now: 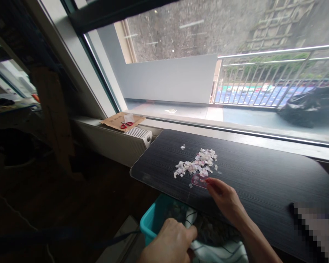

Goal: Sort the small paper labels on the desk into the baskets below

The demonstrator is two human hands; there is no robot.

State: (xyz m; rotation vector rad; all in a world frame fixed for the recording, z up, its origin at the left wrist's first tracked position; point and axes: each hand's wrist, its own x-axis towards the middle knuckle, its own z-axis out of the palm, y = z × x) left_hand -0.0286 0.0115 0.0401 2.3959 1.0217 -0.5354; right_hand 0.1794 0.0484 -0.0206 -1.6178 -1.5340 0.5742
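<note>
My right hand (225, 197) pinches a small clear plastic piece (197, 180) with a rounded, pinkish edge, low over the black table. Just beyond that piece lies a loose pile of small pale paper-like scraps (199, 163), with a few strays around it. Below the table edge, my left hand (170, 239) is closed on a white cloth with dark stripes (218, 252); its fingertips are partly hidden. The cloth hangs in or against a turquoise bin (149, 221). More scraps show dimly inside the cloth's opening.
The black table (263, 175) stands against a large window. Left of it, red-handled scissors (127, 125) lie on a brown envelope (113, 122) upon the sill by a white radiator (138, 137). A blurred-out object (315, 226) rests at the table's right.
</note>
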